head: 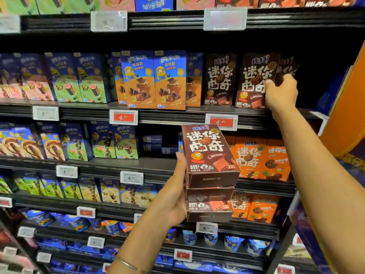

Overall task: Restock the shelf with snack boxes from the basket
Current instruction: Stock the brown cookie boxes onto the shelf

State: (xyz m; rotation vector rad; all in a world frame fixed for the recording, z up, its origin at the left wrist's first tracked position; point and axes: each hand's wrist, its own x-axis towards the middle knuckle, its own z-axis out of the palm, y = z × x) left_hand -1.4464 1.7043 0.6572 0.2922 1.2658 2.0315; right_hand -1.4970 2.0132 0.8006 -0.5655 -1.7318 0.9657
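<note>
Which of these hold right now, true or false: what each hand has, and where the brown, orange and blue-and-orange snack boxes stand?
1. The left hand holds a stack of two brown cardboard snack boxes in front of the shelves. True.
2. The right hand hangs empty below the shelves. False: it reaches up and grips the rightmost brown box on the shelf.
3. The orange cardboard boxes share a shelf with the shelved brown row. False: they stand one shelf lower.
4. Blue-and-orange cardboard boxes stand directly left of the shelved brown row. True.
</note>
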